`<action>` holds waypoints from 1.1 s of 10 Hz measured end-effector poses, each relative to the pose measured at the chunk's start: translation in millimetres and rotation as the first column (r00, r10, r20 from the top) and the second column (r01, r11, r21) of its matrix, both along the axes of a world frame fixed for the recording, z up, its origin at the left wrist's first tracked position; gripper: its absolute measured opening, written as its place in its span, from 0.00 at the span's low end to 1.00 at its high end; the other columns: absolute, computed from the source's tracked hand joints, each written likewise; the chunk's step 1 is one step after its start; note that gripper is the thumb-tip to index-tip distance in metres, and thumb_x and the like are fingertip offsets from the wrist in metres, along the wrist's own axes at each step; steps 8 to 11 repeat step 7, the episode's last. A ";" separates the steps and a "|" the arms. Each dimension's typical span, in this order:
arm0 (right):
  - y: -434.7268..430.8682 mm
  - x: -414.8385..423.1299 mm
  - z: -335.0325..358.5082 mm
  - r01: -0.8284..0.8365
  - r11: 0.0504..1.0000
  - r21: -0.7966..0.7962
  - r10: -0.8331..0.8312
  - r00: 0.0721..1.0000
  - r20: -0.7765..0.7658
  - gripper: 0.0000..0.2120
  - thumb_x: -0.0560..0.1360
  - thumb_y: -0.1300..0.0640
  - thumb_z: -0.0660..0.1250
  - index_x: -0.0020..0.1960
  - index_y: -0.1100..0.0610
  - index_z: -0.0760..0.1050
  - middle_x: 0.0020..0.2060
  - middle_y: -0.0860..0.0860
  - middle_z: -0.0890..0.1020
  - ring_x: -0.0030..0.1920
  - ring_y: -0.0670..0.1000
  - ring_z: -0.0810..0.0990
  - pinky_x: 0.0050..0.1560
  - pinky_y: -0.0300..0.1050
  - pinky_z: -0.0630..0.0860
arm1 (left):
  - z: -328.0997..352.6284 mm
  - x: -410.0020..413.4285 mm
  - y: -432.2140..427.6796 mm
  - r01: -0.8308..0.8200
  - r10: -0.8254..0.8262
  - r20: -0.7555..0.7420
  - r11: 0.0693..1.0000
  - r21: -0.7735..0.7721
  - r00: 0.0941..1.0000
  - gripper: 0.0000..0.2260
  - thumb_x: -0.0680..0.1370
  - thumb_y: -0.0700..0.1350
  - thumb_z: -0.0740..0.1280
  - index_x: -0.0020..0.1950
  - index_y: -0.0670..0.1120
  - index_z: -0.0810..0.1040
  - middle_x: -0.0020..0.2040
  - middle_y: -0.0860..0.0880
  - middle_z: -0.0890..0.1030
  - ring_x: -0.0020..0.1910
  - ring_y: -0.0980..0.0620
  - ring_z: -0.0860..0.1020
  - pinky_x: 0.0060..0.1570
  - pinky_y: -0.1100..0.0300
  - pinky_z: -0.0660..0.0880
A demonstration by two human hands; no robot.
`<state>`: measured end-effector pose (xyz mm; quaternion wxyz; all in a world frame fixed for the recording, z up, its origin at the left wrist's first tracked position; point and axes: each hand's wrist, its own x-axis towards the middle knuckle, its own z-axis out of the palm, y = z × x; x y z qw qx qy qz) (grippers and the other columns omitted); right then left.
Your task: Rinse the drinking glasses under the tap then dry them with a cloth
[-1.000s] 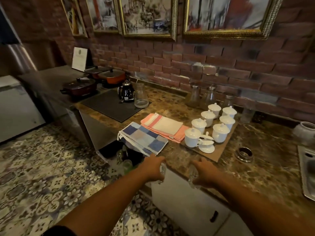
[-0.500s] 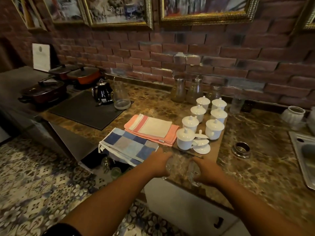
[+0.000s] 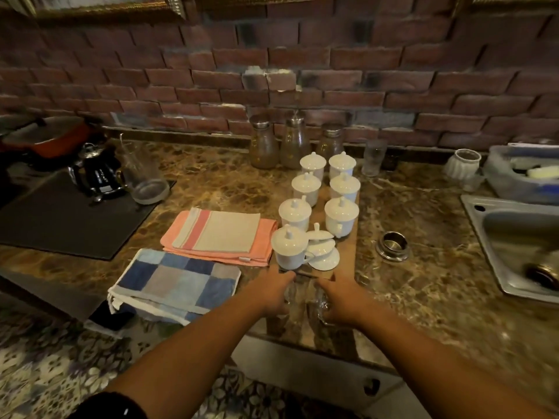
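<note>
2 drinking glasses (image 3: 316, 302) are gripped side by side at the front of the counter (image 3: 423, 297), 1 enclosed by the curled fingers of the left hand (image 3: 270, 293), 1 by the right hand (image 3: 343, 300). Just beyond, white lidded cups (image 3: 295, 211) are grouped on a board (image 3: 348, 258).

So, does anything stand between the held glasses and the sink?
Nothing blocks it. Only a low metal ring lies on the counter toward the sink, behind the direct line from the glasses.

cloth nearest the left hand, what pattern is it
The cloth has blue and grey checks; head view.
</note>
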<state>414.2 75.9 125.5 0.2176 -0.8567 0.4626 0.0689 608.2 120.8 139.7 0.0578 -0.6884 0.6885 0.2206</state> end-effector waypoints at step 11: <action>42.8 -0.6 -19.8 0.503 0.860 -0.086 -0.467 0.843 0.266 0.42 0.72 0.48 0.75 0.79 0.48 0.56 0.75 0.53 0.63 0.72 0.54 0.67 0.70 0.49 0.69 | -47.4 48.6 8.3 -0.107 0.018 -0.351 0.966 -0.234 0.936 0.45 0.74 0.50 0.76 0.82 0.56 0.51 0.82 0.47 0.54 0.79 0.44 0.59 0.75 0.49 0.64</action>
